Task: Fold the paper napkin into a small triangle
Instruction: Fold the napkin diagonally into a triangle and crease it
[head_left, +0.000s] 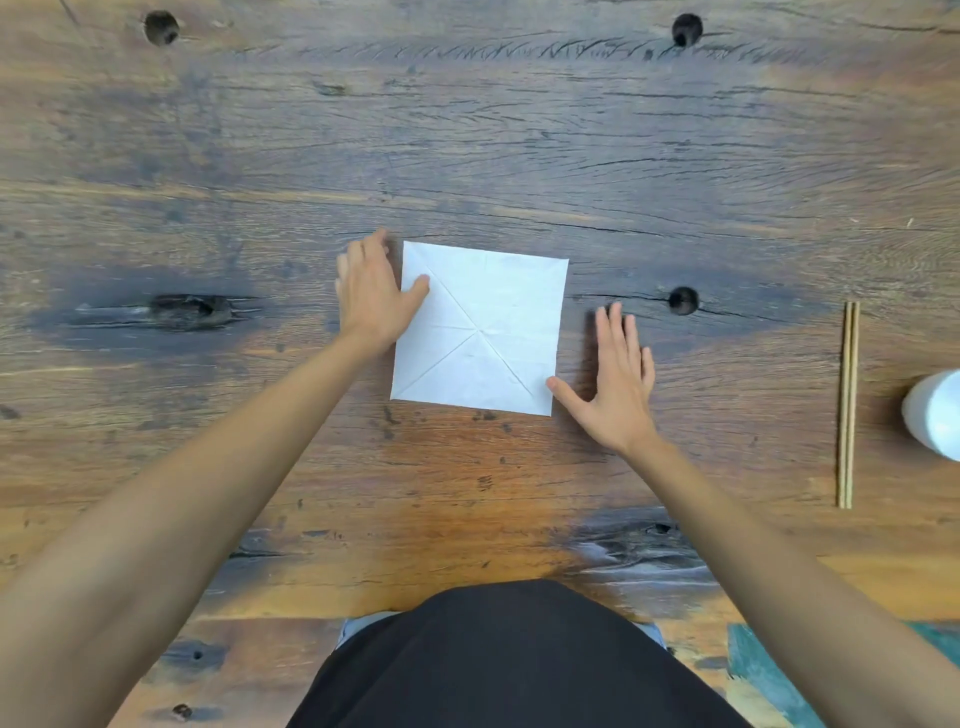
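Observation:
A white square paper napkin (493, 317) lies flat and unfolded on the wooden table (467, 156), with crease lines crossing at its middle. My left hand (371, 296) rests at the napkin's left edge, fingers spread, thumb lying on the paper near the upper left corner. My right hand (615, 384) lies flat on the table just right of the napkin, fingers apart, its thumb tip touching the lower right corner. Neither hand grips anything.
A pair of wooden chopsticks (847, 405) lies lengthwise at the right. A white cup-like object (935, 413) sits at the right edge, partly cut off. Dark round holes (683, 300) and knots mark the table. My dark-clothed torso (498, 665) is at the near edge.

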